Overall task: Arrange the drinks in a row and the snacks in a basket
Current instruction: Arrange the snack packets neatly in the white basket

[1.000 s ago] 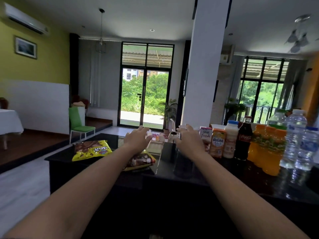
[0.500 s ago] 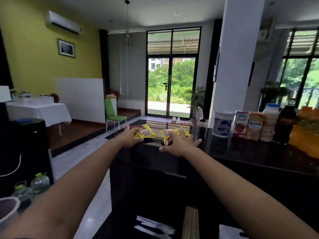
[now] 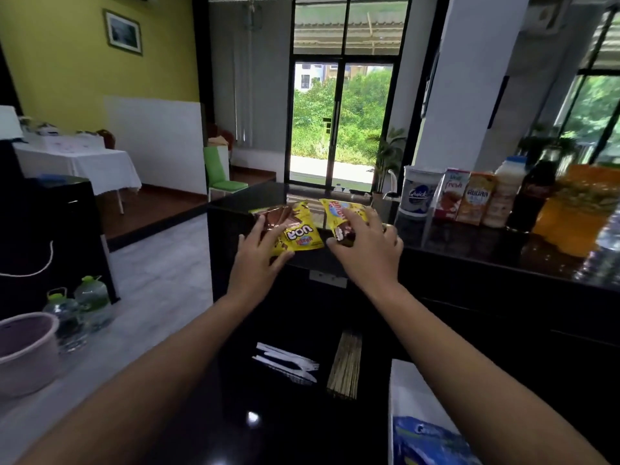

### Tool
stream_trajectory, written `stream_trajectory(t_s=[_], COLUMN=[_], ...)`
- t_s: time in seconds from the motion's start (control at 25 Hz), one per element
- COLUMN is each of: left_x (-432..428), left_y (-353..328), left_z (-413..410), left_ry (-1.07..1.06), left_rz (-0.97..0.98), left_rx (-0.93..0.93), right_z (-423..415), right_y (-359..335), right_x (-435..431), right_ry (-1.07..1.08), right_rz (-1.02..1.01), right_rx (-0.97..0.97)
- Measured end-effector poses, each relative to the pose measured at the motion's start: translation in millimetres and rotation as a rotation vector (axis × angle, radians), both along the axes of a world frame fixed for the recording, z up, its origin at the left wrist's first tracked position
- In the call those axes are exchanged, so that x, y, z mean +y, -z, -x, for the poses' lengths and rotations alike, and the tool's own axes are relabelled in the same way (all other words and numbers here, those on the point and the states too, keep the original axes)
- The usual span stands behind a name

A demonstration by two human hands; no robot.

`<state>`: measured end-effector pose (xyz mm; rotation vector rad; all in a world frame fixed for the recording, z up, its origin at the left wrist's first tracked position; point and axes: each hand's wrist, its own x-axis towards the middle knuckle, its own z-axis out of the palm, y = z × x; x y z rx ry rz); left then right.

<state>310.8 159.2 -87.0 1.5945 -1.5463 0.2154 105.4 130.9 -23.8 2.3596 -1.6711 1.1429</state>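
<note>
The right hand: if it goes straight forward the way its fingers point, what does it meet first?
The right hand already lies on a yellow snack packet; beyond it, probably bare counter, though depth is unclear.

Glossy counter (image 3: 469,260); seemingly foil packets (image 3: 298,231).

Both bare forearms reach forward, roughly parallel. The left hand (image 3: 256,263) has fingers spread, thumb and fingertips pinching. The right hand (image 3: 367,250) curls palm-down, its grip apparently closed, though its fingertips are hidden.
</note>
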Motion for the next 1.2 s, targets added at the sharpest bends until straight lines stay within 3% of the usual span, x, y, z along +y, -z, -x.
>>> stream_trajectory(t_s=[0.12,0.32,0.56,0.8,1.08,1.2], left_x=[42,92,113,103,101,88], left_y=[45,113,162,169,164,149], left_z=[60,162,240,266,266,269], left_ry=[0.116,0.319,0.515,0.621,0.525,0.52], left_rz=[0.006,-0.197,-0.538,-0.982,-1.185,-1.205], left_rx=[0.016,0.153,0.007,-0.221,-0.407,-0.443], right_z=[53,167,277,306,305,307], right_y=[23,81,168,218,210,199], right_x=[38,93,135,151,134,112], right_ry=[-0.034,-0.002,0.256,0.142,0.027,-0.009], right_rz=[-0.035,-0.164,-0.585,-0.935,-1.101,-1.142], right_rx=[-0.052,-0.004,0.3,0.428,0.505,0.408])
